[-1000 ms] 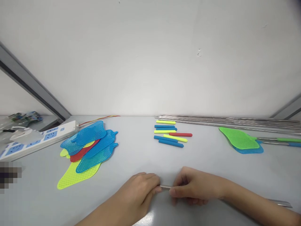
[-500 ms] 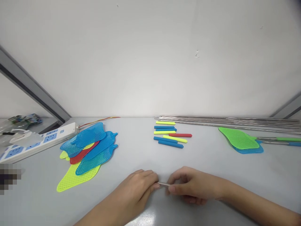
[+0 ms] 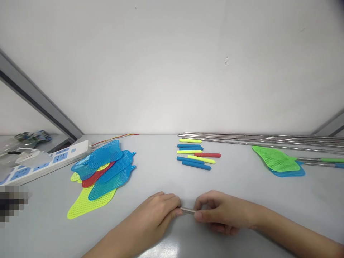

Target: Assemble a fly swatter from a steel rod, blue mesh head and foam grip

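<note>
At the front of the table, a short stretch of thin metal rod (image 3: 189, 210) shows between my two hands. My left hand (image 3: 162, 211) is closed around its left end, knuckles up. With thumb and fingertips, my right hand (image 3: 216, 211) pinches the right end, its other fingers curled underneath. The rest of the rod is hidden inside the hands. Beyond them lie several blue, yellow and red plastic handle tubes (image 3: 197, 163). Mesh fly swatter heads (image 3: 110, 182) in blue, red and yellow are piled to the left.
Long metal rods (image 3: 242, 137) lie along the wall at the back right. In front of them, a green fly swatter (image 3: 275, 158) overlaps a blue one (image 3: 292, 173). A white power strip (image 3: 72, 152) with a plug stands at the left. A pixelated patch covers the left edge.
My right hand has shifted slightly right, so a little more of the rod shows between the hands. The whole view has also drifted slightly. Both hands keep their grip.
</note>
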`<state>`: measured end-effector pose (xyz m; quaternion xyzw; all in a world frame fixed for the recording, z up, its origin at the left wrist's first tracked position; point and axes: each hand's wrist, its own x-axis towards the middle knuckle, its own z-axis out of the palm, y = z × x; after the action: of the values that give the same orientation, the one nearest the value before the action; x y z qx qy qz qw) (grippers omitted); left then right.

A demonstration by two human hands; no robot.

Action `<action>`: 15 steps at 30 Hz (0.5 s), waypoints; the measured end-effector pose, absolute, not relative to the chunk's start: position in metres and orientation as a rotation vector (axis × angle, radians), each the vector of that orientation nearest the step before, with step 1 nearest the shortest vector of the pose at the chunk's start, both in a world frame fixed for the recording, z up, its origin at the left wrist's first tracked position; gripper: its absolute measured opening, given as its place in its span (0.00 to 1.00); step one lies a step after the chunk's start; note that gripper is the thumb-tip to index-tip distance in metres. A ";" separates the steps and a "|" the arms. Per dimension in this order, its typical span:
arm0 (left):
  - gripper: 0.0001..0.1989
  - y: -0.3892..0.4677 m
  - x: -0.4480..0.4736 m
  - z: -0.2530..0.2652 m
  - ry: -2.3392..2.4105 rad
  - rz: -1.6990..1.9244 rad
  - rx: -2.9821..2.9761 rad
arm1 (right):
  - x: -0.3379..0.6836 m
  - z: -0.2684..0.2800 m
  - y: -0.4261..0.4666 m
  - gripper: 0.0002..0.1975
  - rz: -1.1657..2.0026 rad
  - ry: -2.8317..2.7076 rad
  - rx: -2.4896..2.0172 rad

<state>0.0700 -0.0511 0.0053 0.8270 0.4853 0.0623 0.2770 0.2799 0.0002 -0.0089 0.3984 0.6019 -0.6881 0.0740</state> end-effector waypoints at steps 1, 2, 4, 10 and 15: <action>0.15 -0.050 0.069 0.006 1.304 0.168 2.225 | 0.280 -0.009 0.000 0.18 -2.074 1.801 1.199; 0.15 -0.049 0.069 0.006 1.306 0.168 2.230 | 0.279 -0.008 0.000 0.18 -2.082 1.796 1.204; 0.15 -0.048 0.068 0.005 1.315 0.162 2.238 | 0.278 -0.008 0.000 0.18 -2.092 1.793 1.210; 0.14 -0.047 0.065 0.007 1.330 0.160 2.217 | 0.279 -0.005 0.001 0.18 -2.098 1.795 1.181; 0.14 -0.046 0.063 0.008 1.319 0.148 2.227 | 0.282 -0.006 0.003 0.16 -2.077 1.810 1.138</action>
<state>0.0632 -0.0465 0.0079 0.8269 0.4896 0.0551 0.2711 0.2821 0.0034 -0.0061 0.3806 0.6054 -0.6944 0.0803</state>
